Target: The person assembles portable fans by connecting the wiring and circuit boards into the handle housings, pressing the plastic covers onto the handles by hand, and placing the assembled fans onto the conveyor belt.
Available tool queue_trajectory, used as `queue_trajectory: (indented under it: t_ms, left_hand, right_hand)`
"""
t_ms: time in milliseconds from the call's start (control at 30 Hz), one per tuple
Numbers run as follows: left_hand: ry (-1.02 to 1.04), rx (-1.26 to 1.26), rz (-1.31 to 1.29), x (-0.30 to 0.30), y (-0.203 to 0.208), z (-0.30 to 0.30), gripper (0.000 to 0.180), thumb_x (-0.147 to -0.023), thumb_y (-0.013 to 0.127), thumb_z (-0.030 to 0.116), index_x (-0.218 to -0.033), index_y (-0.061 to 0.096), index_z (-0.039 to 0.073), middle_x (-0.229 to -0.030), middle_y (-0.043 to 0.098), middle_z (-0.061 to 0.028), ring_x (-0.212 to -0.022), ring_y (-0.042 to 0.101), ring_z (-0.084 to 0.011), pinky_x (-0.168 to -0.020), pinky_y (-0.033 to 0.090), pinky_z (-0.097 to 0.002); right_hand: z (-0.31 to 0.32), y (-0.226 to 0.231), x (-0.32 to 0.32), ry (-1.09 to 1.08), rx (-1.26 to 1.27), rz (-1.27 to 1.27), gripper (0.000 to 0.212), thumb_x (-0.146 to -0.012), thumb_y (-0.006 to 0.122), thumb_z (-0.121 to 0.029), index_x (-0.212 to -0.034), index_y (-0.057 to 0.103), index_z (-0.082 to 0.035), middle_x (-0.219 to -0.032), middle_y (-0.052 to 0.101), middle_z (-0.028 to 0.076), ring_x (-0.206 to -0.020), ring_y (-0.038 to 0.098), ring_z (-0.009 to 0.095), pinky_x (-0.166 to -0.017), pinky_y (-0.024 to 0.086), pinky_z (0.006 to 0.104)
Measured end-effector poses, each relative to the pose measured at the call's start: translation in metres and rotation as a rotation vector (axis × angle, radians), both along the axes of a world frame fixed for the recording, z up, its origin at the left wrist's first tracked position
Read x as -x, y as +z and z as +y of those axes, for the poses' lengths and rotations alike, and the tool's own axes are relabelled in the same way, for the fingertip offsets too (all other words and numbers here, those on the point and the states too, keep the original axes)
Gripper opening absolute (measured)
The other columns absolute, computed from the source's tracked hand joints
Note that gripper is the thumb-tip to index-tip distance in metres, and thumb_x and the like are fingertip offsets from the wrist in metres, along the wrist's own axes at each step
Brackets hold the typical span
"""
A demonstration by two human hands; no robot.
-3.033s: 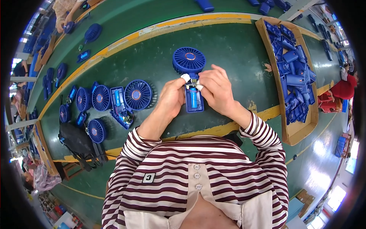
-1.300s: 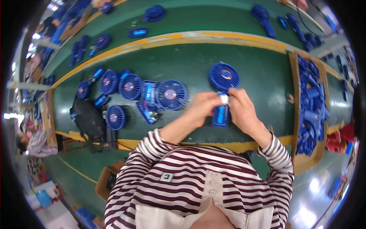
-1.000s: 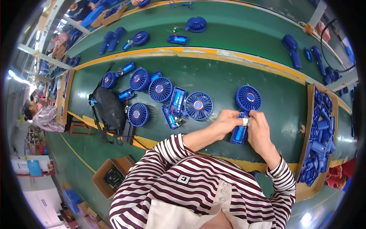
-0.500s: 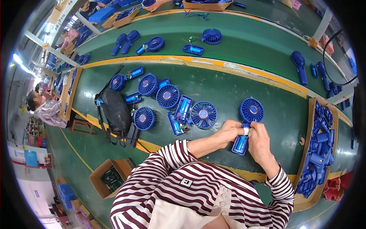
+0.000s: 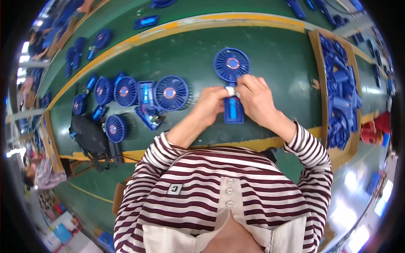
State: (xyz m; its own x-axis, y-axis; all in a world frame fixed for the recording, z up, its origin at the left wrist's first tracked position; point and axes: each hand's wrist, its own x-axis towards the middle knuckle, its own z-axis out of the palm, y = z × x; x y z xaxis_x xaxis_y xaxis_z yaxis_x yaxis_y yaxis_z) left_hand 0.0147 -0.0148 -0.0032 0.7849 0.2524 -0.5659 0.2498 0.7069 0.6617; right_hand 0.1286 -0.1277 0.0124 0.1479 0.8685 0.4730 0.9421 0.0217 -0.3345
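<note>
A blue handheld fan (image 5: 231, 64) lies in front of me, its round grille pointing away and its handle open, with a bright blue battery (image 5: 233, 108) inside. My left hand (image 5: 209, 104) is closed at the left side of the fan's neck. My right hand (image 5: 256, 100) is closed on the neck from the right, fingers bent over it. Something white, perhaps a finger wrap, shows where the fingertips meet. What lies under the fingertips is hidden. To the left stand several more fans, the nearest being a round-headed fan (image 5: 171, 93) beside an open handle shell (image 5: 147, 93) with a battery.
On the right, a cardboard tray (image 5: 319, 80) holds many blue plastic handle parts (image 5: 341, 99). A black mesh bag (image 5: 89, 135) sits at the left near the bench edge. Beyond a yellow-edged rail (image 5: 211, 17), a green belt carries more fans and parts.
The view has turned, so the whole bench sits differently in the picture. Both hands stay at the neck of the same fan, fingers bunched there.
</note>
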Motion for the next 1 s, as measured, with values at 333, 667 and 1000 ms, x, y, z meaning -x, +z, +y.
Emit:
queue_trajectory:
  t_ms: [333,667,1000]
  left_hand:
    - [-0.16,-0.001,-0.025,-0.007,-0.002,0.011,0.018,-0.084,0.053,0.01,-0.096,0.057,-0.001,-0.087,0.062,-0.0072,-0.075,0.061,-0.0134,-0.068,0.051,-0.0285]
    - [0.167,-0.228,-0.241,-0.012,0.005,0.005,0.023,-0.08,0.061,0.01,-0.099,0.056,-0.003,-0.095,0.063,-0.0118,-0.078,0.062,-0.0141,-0.068,0.052,-0.0267]
    - [0.236,-0.227,-0.272,-0.016,0.007,0.001,0.022,-0.082,0.057,0.007,-0.102,0.055,-0.003,-0.098,0.063,-0.0128,-0.082,0.062,-0.0171,-0.072,0.051,-0.0286]
  right_hand:
    - [-0.008,0.003,-0.003,-0.023,0.039,0.038,0.009,-0.062,0.059,0.001,-0.069,0.053,-0.002,-0.085,0.052,0.007,-0.077,0.052,0.022,-0.069,0.038,0.0326]
    - [-0.013,-0.011,0.008,-0.367,-0.178,1.207,0.045,-0.078,0.058,0.001,-0.12,0.042,0.001,-0.102,0.053,0.009,-0.09,0.054,0.013,-0.079,0.044,0.0251]
    - [-0.008,-0.016,0.031,-0.452,-0.076,0.983,0.062,-0.071,0.066,-0.009,-0.123,0.036,0.006,-0.085,0.057,0.01,-0.069,0.057,0.016,-0.064,0.047,0.0279]
